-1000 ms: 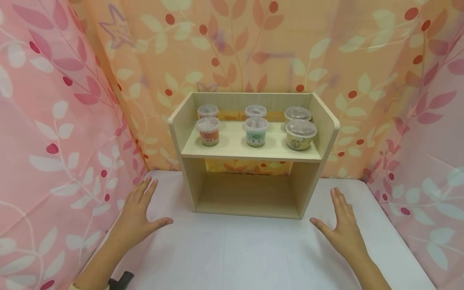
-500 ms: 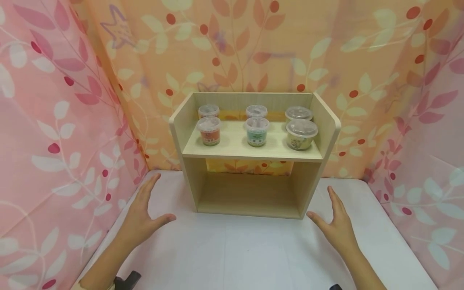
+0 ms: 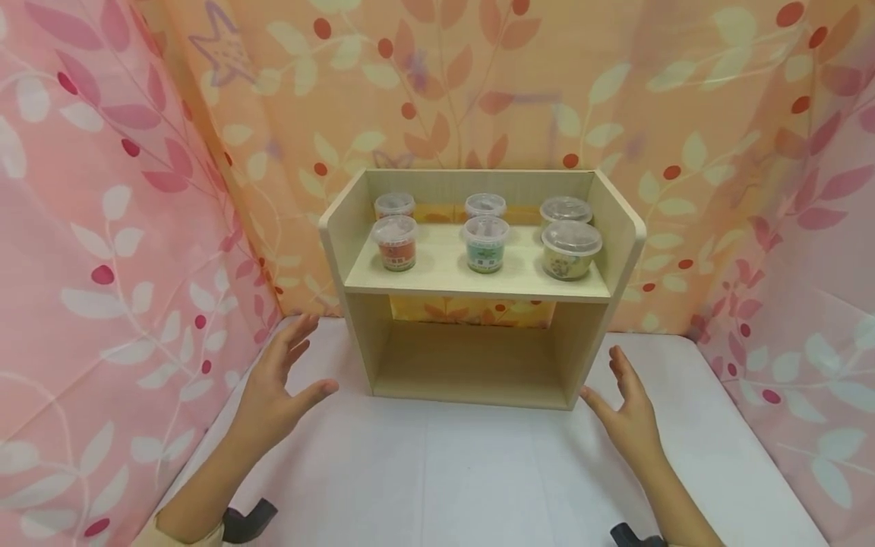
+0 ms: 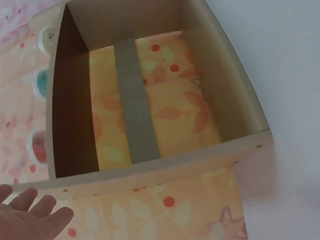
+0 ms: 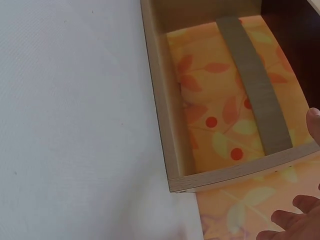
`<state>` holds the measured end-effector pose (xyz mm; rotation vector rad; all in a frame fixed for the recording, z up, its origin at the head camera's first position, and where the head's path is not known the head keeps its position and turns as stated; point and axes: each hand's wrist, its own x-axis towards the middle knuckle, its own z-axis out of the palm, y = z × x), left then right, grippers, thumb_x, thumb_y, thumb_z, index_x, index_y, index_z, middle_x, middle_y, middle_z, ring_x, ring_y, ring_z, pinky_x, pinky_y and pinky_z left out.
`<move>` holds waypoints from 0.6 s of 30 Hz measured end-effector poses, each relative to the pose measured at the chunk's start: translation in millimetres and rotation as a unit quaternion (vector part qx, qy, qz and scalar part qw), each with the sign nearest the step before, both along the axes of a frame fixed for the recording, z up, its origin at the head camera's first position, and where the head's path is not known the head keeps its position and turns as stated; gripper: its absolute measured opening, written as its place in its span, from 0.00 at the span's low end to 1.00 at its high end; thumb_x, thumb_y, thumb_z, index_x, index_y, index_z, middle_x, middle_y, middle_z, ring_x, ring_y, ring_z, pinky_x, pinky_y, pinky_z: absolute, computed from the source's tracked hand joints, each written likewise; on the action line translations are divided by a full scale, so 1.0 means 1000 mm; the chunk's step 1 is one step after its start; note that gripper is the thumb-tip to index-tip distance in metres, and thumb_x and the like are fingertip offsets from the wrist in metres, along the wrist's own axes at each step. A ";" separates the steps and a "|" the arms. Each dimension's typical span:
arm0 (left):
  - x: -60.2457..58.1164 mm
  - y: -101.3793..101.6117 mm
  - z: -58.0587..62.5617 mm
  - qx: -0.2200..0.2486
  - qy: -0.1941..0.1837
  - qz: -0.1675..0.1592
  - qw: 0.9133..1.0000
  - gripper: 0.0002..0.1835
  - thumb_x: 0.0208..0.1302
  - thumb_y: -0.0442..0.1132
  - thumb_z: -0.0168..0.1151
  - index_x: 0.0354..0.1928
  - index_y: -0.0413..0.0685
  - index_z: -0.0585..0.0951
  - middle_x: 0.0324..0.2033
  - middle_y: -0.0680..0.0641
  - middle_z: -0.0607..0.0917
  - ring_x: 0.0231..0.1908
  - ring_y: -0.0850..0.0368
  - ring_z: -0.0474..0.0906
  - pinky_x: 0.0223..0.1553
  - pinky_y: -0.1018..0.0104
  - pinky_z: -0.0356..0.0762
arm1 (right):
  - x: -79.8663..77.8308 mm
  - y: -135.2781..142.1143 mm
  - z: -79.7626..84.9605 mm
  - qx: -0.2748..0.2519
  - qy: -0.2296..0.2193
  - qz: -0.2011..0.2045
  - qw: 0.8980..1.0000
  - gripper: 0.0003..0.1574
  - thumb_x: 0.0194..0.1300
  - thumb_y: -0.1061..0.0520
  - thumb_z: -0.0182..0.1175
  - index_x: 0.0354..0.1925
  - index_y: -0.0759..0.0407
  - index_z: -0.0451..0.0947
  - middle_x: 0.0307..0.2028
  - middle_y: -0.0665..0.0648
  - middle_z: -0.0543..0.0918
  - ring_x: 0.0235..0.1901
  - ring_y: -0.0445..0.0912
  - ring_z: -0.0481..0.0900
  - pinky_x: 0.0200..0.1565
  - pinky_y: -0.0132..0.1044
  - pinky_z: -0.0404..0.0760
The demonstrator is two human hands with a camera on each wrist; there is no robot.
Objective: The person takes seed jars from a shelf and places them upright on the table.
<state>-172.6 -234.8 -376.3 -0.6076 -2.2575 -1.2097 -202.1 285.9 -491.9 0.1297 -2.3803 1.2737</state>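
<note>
A two-level light wooden shelf stands on the white table. On its upper board are lidded plastic tubs in three pairs, front and back: an orange-red tub at left, a green tub in the middle, a wider yellowish tub at right. My left hand hovers left of the shelf, thumb spread from the fingers, holding nothing. On the other side my right hand is held the same way, its thumb tip close to the lower right side panel; contact cannot be told.
White cloth covers the table. A pink patterned curtain hangs at left, another at right, and an orange floral curtain behind the shelf. Dark wrist mounts sit on the forearms.
Both hands have moved slightly inward toward the shelf's sides, the right one more clearly at its thumb. Shelf and tubs stay in place; the head view has shifted a little.
</note>
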 end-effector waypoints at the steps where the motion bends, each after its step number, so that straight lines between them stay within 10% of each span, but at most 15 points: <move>1: 0.000 0.002 0.003 0.002 0.000 -0.004 1.000 0.56 0.45 0.27 0.82 0.77 0.51 0.63 0.71 0.45 0.72 0.71 0.65 0.67 0.67 0.77 0.66 | -0.001 0.000 0.000 -0.004 0.001 0.000 1.000 0.61 0.62 0.56 0.74 0.82 0.56 0.49 0.78 0.62 0.60 0.74 0.65 0.62 0.67 0.14 0.55; 9: -0.002 0.015 0.025 0.027 -0.024 -0.046 0.998 0.51 0.51 0.26 0.78 0.76 0.49 0.64 0.71 0.48 0.72 0.71 0.61 0.68 0.69 0.74 0.66 | -0.006 0.000 -0.006 -0.040 -0.033 0.004 0.999 0.60 0.66 0.55 0.72 0.82 0.53 0.47 0.78 0.63 0.59 0.74 0.64 0.61 0.63 0.11 0.57; 16: -0.004 0.028 0.050 0.033 -0.034 -0.070 0.996 0.48 0.55 0.26 0.76 0.77 0.47 0.63 0.73 0.40 0.69 0.72 0.59 0.67 0.70 0.73 0.65 | -0.016 -0.006 -0.009 -0.084 -0.060 0.022 0.994 0.60 0.66 0.56 0.71 0.82 0.54 0.45 0.79 0.64 0.57 0.75 0.65 0.60 0.72 0.56 0.62; 18: -0.003 0.031 0.056 0.033 -0.041 -0.073 0.996 0.47 0.56 0.27 0.76 0.77 0.47 0.63 0.73 0.40 0.69 0.73 0.53 0.66 0.69 0.74 0.65 | -0.018 -0.007 -0.010 -0.091 -0.062 0.022 0.994 0.60 0.66 0.57 0.71 0.82 0.54 0.45 0.79 0.63 0.57 0.75 0.64 0.60 0.73 0.51 0.64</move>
